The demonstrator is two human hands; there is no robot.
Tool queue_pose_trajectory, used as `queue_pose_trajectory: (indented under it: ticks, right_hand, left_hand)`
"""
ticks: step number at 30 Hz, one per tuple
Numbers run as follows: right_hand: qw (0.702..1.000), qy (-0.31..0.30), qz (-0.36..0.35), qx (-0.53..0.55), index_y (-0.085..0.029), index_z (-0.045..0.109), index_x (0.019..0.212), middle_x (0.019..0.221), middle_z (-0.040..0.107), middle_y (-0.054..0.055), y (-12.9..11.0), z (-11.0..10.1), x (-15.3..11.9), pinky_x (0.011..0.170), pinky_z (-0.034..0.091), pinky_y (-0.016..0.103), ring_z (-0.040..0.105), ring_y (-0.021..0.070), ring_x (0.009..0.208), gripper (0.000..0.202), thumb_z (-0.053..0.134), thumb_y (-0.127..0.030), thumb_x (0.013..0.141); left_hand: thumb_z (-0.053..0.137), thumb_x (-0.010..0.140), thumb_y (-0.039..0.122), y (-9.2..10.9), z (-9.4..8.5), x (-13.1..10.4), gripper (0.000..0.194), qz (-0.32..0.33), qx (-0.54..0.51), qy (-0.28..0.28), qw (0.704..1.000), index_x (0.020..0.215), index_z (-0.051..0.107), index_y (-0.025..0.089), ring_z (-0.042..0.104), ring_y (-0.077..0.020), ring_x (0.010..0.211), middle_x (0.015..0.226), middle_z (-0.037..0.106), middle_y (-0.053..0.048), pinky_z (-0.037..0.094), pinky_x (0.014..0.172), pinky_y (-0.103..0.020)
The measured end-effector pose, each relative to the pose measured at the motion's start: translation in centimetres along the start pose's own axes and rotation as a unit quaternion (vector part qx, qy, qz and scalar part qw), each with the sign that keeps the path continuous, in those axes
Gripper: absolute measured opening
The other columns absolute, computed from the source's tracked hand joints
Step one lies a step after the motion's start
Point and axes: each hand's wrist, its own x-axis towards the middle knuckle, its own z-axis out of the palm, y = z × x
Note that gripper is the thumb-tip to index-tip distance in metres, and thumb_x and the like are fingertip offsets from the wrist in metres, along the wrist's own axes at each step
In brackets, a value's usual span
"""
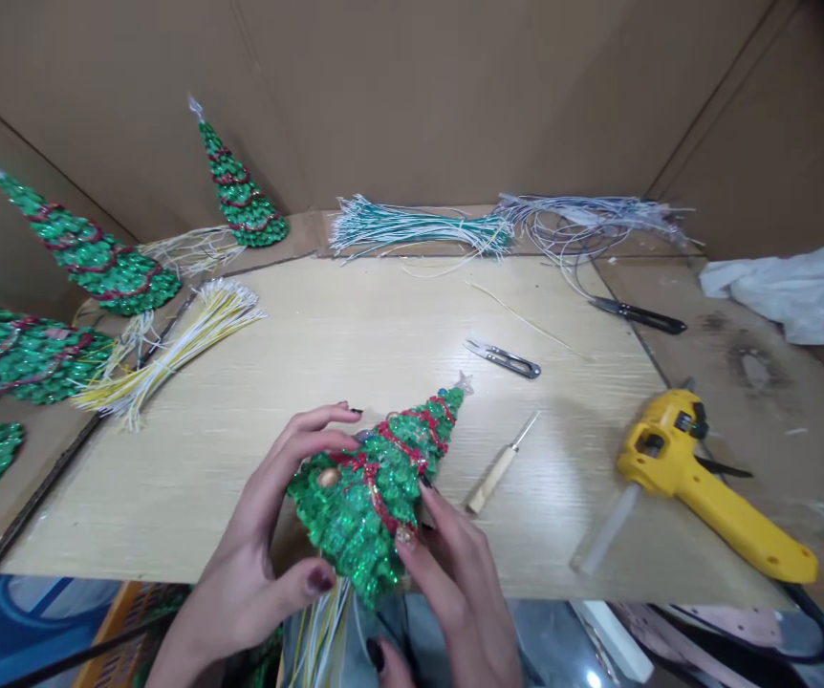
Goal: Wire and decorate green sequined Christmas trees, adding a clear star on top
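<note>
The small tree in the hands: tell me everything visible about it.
The small tree is a cone of glittery green, plastic-looking tufts, wound with red garland, with a copper-coloured ball near the base and a pale star on top. It tilts, tip away and rightward. The left hand and right hand hold it; white and yellow wires trail below.

A small craft workshop, by all appearances: brown cardboard walls (455,105) box in a pale desk (355,325) laid out with hand tools. A yellow glue gun (713,487), loaded with a clear stick, lies across the near right corner, while thread snips (504,360) and a wood-handled pointed tool (498,473) lie farther in. Green-and-white wires (419,229) line the far edge, a yellow-and-white bundle (175,349) crosses the left edge, and several near-matching glittery green trees (86,248) stand beyond it, suggesting small-batch handwork.
</note>
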Motion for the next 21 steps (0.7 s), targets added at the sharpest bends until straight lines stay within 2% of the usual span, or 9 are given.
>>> queue_pose_trajectory:
  ticks: [3, 7, 10, 13, 15, 18, 21]
  right_hand:
    - [1.000, 0.008, 0.006, 0.015, -0.028, 0.036, 0.153, 0.156, 0.044, 0.012, -0.3, 0.0, 0.0, 0.095, 0.058, 0.050, 0.052, 0.0353, 0.135, 0.079, 0.058, -0.015, 0.078]
    - [0.999, 0.007, 0.000, 0.042, -0.024, 0.036, 0.153, 0.155, 0.042, 0.011, -0.4, -0.2, 0.3, 0.102, 0.055, 0.049, 0.046, 0.0316, 0.139, 0.080, 0.054, -0.009, 0.076]
    - [0.999, 0.001, -0.005, 0.046, -0.022, 0.038, 0.151, 0.156, 0.041, 0.011, -0.5, -0.1, 0.3, 0.105, 0.053, 0.049, 0.044, 0.0315, 0.141, 0.077, 0.054, -0.010, 0.077]
    - [0.999, 0.004, -0.011, 0.047, -0.021, 0.040, 0.149, 0.157, 0.040, 0.012, -0.6, 0.1, 0.2, 0.106, 0.052, 0.050, 0.043, 0.0315, 0.141, 0.074, 0.052, -0.010, 0.077]
    - [0.999, -0.012, -0.012, 0.049, -0.020, 0.039, 0.149, 0.156, 0.041, 0.012, -0.6, -0.3, 0.3, 0.109, 0.050, 0.048, 0.043, 0.0299, 0.142, 0.072, 0.052, -0.009, 0.079]
    - [0.999, -0.019, -0.010, 0.035, -0.017, 0.044, 0.143, 0.151, 0.046, 0.013, 0.0, -2.0, 1.1, 0.111, 0.048, 0.043, 0.045, 0.0264, 0.140, 0.059, 0.051, -0.009, 0.085]
    - [0.999, 0.037, 0.015, -0.020, -0.020, 0.057, 0.117, 0.132, 0.060, 0.011, 1.5, -5.3, 2.4, 0.105, 0.050, 0.039, 0.056, 0.0228, 0.127, 0.030, 0.054, -0.007, 0.091]
  left_hand:
    - [0.055, 0.087, 0.071, 0.9, -0.5, -0.9, 0.062, -0.009, 0.063, 0.012, 0.998, 0.135, 0.052, 0.033, 0.034, -0.0380, 0.145, 0.152, 0.042, -0.008, 0.029, 0.118, -0.048]
    - [0.061, 0.082, 0.067, 2.7, 0.0, -2.8, 0.064, 0.032, 0.152, 0.049, 0.987, 0.138, 0.052, 0.037, 0.033, -0.0393, 0.144, 0.153, 0.041, -0.003, 0.027, 0.119, -0.047]
    - [0.063, 0.083, 0.061, 3.6, 1.1, -3.7, 0.072, -0.008, 0.230, 0.042, 0.972, 0.148, 0.040, 0.041, 0.031, -0.0359, 0.147, 0.159, 0.035, 0.001, 0.019, 0.123, -0.045]
    - [0.067, 0.084, 0.051, 3.3, 1.8, -3.9, 0.085, -0.003, 0.244, 0.021, 0.970, 0.157, 0.026, 0.036, 0.022, -0.0346, 0.152, 0.165, 0.025, -0.002, 0.014, 0.127, -0.047]
    - [0.069, 0.084, 0.044, 2.6, 1.7, -3.7, 0.087, 0.019, 0.243, 0.024, 0.970, 0.158, 0.025, 0.032, 0.022, -0.0349, 0.152, 0.166, 0.025, -0.005, 0.015, 0.127, -0.050]
    - [0.069, 0.086, 0.036, 1.9, 1.2, -3.2, 0.080, 0.031, 0.234, 0.026, 0.971, 0.156, 0.030, 0.035, 0.026, -0.0349, 0.151, 0.164, 0.029, -0.006, 0.019, 0.127, -0.054]
    - [0.070, 0.085, 0.032, 1.7, 0.6, -2.4, 0.075, 0.023, 0.214, 0.009, 0.977, 0.152, 0.037, 0.037, 0.028, -0.0350, 0.152, 0.163, 0.032, -0.004, 0.019, 0.126, -0.057]
